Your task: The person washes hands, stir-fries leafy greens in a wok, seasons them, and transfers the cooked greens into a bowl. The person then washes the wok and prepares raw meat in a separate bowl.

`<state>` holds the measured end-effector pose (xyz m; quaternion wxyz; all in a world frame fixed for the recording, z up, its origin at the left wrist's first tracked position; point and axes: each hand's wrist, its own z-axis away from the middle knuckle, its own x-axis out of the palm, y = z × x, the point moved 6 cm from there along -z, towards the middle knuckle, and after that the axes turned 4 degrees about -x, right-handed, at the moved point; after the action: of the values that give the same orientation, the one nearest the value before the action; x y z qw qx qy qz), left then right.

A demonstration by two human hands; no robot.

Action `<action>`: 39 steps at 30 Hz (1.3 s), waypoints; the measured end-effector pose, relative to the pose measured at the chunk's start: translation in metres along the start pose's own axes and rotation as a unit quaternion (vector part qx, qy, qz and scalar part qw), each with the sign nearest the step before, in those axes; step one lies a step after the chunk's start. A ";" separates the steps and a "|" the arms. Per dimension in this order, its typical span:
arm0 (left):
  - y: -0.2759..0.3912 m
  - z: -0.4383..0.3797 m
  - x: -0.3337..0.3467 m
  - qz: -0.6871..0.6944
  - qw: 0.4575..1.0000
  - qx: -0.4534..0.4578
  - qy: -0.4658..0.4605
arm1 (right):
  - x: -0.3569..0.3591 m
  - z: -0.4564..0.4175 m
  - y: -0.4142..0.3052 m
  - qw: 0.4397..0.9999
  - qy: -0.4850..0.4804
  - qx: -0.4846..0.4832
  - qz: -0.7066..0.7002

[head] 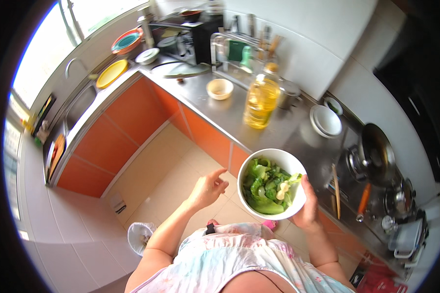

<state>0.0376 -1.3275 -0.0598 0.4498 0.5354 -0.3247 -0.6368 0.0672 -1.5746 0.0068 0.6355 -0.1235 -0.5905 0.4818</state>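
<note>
A white bowl of leafy greens is held up in front of my body. My right hand grips its right side, thumb over the rim and the other fingers mostly hidden beneath. A pale piece, perhaps garlic, lies on the greens near that thumb. My left hand is in the air just left of the bowl, apart from it, with nothing in it and its fingers loosely bent. On the steel counter beyond the bowl stand a bottle of yellow oil and a small cream bowl.
A wok sits on the stove at the right, near chopsticks and stacked white bowls. At the left are a sink, a yellow basin and a cutting board. A lined bin stands on the floor.
</note>
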 end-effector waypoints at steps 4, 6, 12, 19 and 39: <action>-0.088 0.038 -0.048 -0.024 0.998 -0.056 -0.013 | 0.043 -0.077 0.082 1.000 -0.003 -0.001 0.007; -0.113 0.055 -0.075 -0.006 0.997 -0.078 -0.005 | 0.083 -0.105 0.106 0.999 -0.024 0.002 0.037; -0.189 0.046 -0.170 0.047 0.982 -0.163 0.088 | 0.200 -0.196 0.155 0.990 -0.097 0.067 0.075; -0.248 0.035 -0.292 0.071 0.945 -0.261 0.182 | 0.317 -0.329 0.226 0.982 -0.110 0.083 0.129; -0.383 -0.153 -0.641 0.145 0.936 -0.245 0.206 | 0.469 -0.658 0.317 0.988 0.097 -0.115 0.016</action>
<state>0.1148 -0.5795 -0.1853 0.7117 0.4754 -0.1330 -0.4998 0.4161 -0.7875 -0.1058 0.6635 -0.2512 -0.5759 0.4062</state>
